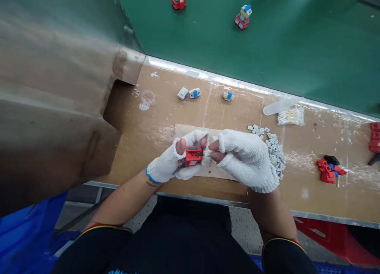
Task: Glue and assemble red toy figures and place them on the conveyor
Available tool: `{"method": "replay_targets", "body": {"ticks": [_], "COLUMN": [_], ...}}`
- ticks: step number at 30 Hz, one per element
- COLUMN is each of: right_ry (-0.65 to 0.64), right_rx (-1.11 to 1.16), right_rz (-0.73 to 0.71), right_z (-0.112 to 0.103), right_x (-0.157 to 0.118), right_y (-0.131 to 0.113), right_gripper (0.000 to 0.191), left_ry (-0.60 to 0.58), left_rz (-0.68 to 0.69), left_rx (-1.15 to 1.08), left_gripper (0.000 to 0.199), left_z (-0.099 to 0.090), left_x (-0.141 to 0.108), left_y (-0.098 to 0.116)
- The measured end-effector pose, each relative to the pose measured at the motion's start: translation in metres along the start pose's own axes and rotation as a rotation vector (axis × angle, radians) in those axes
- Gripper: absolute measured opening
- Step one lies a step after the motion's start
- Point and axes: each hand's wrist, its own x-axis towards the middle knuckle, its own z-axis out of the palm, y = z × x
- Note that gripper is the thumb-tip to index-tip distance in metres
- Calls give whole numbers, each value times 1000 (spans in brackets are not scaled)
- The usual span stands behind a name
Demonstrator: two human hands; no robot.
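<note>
My left hand (181,157), in a white glove with bare fingertips, holds a red and grey toy part (192,156) with its thumb and fingers. My right hand (245,157), gloved the same way, pinches a small whitish piece (207,152) against the right side of that red part. Under both hands lies a pale sheet (187,130) on the brown cardboard surface (142,147). Just right of my right hand is a heap of small grey pieces (276,153).
Grey-blue blocks (195,93) and a small block (228,96) lie beyond my hands. Cotton swabs (291,116) are at the right, near red-blue parts (329,171). Toy assemblies (242,17) stand on the green surface (297,40). A metal panel (53,88) borders the left.
</note>
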Motion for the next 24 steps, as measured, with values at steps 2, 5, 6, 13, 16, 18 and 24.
{"method": "replay_targets", "body": {"ticks": [2, 5, 6, 13, 16, 18, 24], "right_ry": [-71, -92, -84, -95, -75, -64, -98], "right_rx": [16, 3, -12, -104, -73, -25, 46], "right_rz": [-35, -53, -57, -136, -105, -79, -25], "right_z": [-1, 0, 0, -5, -3, -2, 0], "right_x": [5, 6, 6, 3, 1, -1, -3], "right_y": [-1, 0, 0, -6, -4, -1, 1], "right_gripper": [28, 27, 27, 27, 24, 25, 30], "left_ry": [18, 69, 85, 185, 183, 170, 166], "left_rz": [20, 34, 39, 62, 65, 72, 70], "left_rx": [14, 44, 52, 118, 133, 140, 179], "left_gripper": [79, 78, 78, 75, 76, 76, 76], "left_z": [2, 4, 5, 11, 13, 13, 14], "left_x": [-1, -3, -3, -8, -9, -8, -8], "left_y": [-2, -2, -1, 7, 9, 10, 12]}}
